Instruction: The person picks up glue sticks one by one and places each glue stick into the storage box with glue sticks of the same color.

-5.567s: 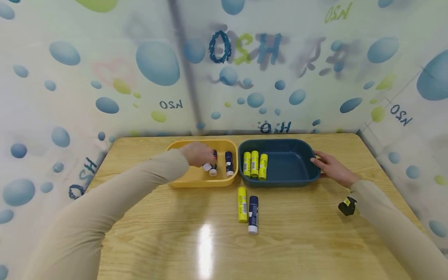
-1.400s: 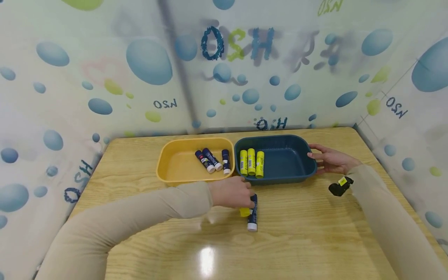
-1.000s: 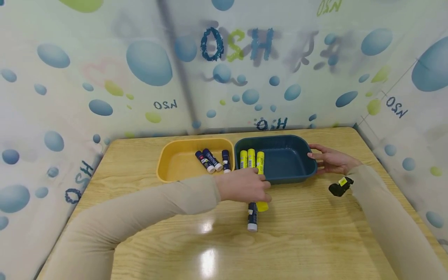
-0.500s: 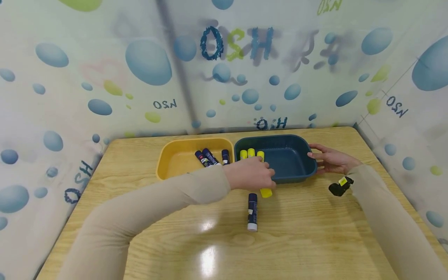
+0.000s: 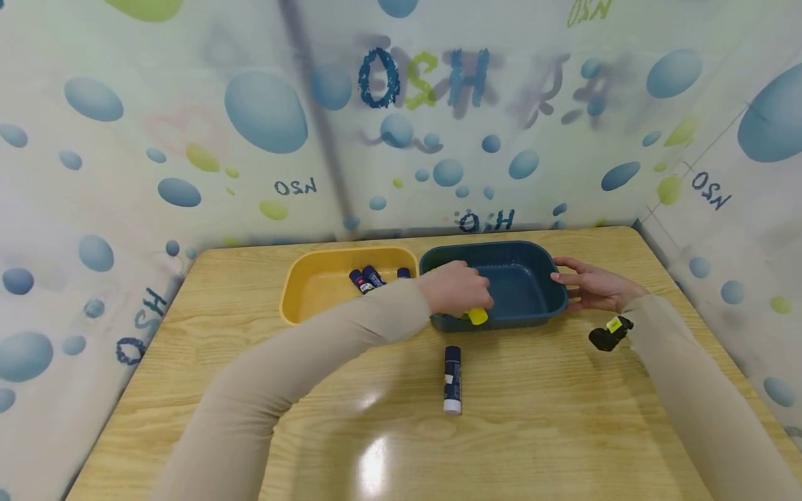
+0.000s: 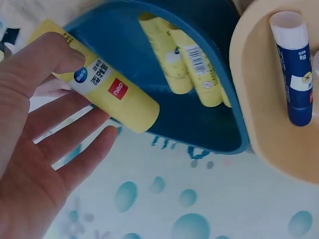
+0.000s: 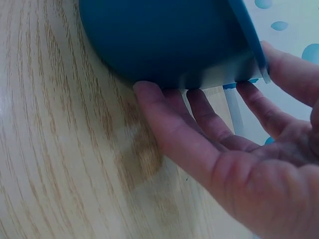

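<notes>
My left hand point(image 5: 457, 287) pinches a yellow glue stick point(image 6: 117, 94) between thumb and fingers, holding it over the blue bin point(image 5: 516, 292). In the head view only the end of that glue stick shows below the hand. Several yellow glue sticks point(image 6: 202, 74) lie at the left end of the blue bin; the left hand hides them from the head camera. My right hand point(image 5: 592, 285) grips the bin's right end, its thumb at the rim and its fingers against the outer wall point(image 7: 164, 59). A navy glue stick point(image 5: 452, 380) with a white end lies on the table before the bins.
A yellow bin point(image 5: 313, 292) stands against the blue bin's left side, with navy glue sticks point(image 5: 361, 280) inside, partly covered by the left sleeve. Behind the wooden table point(image 5: 532, 410) hangs a patterned curtain point(image 5: 401, 188). A black device point(image 5: 608, 335) is at the right wrist.
My left hand left the yellow bin, took the yellow glue stick from the table beside the navy one, and carried it up to the blue bin. My right hand stays at the blue bin's end.
</notes>
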Demonstrator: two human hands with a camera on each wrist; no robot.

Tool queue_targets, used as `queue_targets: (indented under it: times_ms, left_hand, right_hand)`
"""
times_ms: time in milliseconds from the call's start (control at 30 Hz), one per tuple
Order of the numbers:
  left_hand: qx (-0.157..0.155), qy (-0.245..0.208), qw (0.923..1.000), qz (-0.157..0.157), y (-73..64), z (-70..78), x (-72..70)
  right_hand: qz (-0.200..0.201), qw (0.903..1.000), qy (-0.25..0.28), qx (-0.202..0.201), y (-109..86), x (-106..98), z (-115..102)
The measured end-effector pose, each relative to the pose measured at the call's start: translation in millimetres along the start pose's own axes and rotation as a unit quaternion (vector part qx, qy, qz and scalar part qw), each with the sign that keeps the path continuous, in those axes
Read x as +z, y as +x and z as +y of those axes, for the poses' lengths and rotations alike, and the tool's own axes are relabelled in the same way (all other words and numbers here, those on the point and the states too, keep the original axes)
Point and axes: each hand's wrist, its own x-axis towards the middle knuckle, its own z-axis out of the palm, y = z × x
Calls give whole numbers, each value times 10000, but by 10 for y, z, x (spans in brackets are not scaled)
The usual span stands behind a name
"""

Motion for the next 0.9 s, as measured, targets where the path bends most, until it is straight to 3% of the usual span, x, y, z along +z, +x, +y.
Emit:
queue_targets:
  times_ms: [333, 700, 900]
  left_hand:
    - [-170, -124, 9996, 186, 277, -92, 157]
    - [-204, 828, 9959, -299, 678, 22, 301]
    - [-19, 933, 9940, -573, 791, 100, 304]
  right_hand:
    - [75, 10000, -6, 49, -3, 7, 24]
    - [42, 10000, -34, 72, 6, 20, 16]
    - [80, 9999, -36, 91, -2, 34, -13]
